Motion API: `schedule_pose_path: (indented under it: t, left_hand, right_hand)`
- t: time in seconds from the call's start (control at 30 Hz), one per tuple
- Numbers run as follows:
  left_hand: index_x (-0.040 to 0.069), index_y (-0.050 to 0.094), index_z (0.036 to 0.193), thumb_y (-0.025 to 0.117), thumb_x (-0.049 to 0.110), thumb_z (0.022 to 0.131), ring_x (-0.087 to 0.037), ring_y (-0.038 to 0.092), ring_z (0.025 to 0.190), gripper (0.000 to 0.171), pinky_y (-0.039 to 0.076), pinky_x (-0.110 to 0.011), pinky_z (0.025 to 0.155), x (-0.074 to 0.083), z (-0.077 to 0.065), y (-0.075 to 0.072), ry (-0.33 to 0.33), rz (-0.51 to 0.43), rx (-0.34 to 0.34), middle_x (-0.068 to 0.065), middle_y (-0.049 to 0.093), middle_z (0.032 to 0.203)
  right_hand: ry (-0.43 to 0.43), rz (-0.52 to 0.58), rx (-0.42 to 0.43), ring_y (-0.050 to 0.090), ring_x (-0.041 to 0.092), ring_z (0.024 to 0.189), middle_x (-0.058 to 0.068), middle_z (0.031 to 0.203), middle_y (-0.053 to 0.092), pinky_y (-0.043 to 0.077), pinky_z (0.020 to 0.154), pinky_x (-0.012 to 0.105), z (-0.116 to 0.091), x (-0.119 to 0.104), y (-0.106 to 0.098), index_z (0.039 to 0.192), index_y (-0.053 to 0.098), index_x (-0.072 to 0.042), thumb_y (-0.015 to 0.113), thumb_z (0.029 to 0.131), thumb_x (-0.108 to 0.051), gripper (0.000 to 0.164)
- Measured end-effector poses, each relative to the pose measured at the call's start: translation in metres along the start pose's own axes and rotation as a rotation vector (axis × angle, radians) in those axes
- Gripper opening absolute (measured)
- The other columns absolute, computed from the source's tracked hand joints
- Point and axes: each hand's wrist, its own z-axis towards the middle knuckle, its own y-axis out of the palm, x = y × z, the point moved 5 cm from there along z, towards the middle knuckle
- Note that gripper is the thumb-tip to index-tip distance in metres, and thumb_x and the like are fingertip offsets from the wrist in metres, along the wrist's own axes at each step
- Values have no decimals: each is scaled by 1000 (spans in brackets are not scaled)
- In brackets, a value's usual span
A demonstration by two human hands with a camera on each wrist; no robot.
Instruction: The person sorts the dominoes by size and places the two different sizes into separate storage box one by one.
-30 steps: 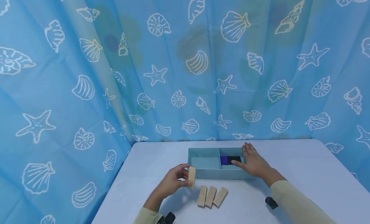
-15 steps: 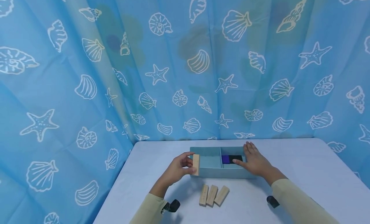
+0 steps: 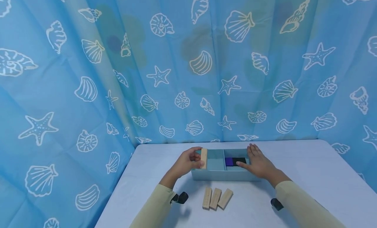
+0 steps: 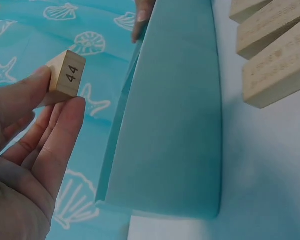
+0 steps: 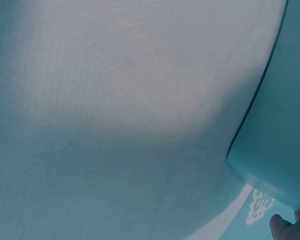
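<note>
My left hand point(image 3: 186, 162) pinches a wooden block point(image 3: 204, 158) between thumb and fingers, over the left compartment of a teal box point(image 3: 210, 175). The number 44 shows on the block's end point(image 4: 71, 75) in the left wrist view. My right hand point(image 3: 260, 164) rests with straight fingers on the box's right side, the thumb reaching over the right compartment. In that compartment lie a purple piece point(image 3: 229, 161) and a black piece point(image 3: 238, 161) side by side. The right wrist view catches only a bit of the right hand point(image 5: 290, 227) beside the box corner.
In front of the box, three wooden blocks point(image 3: 215, 198) lie close together on the white table point(image 3: 250, 208). A thin divider point(image 3: 224, 160) splits the box in two. A blue curtain point(image 3: 182, 74) with shell prints hangs behind the table.
My left hand has carried the wooden block up and to the right, from in front of the box's left end to over its left compartment. The right hand stays put.
</note>
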Motion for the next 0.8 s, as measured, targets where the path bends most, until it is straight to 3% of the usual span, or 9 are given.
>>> schedule_pose_path:
  t: [0.27,0.5,0.8]
  left_hand:
    - [11,50,140,70,10,90,-21,67,88,53,56,-42,79,0,23,12,-58,-97,-38,-9,62,102]
    - [9,53,136,71,6,89,-21,66,85,50,58,-38,75,-7,40,29,-160,-101,-55,-11,60,99]
    - [1,53,134,69,3,90,-23,66,86,47,56,-43,79,-15,53,39,-225,-120,-100,-13,60,99]
  right_hand:
    - [-2,1,6,4,47,143,33,155,8,12,112,59,0,-2,-1,147,16,16,48,89,-70,108]
    - [-6,-12,17,5,48,143,34,155,9,11,113,58,0,-1,0,147,17,17,45,88,-72,110]
    - [-2,-3,22,5,47,143,34,154,10,11,112,58,-1,-2,1,147,18,16,47,89,-71,109]
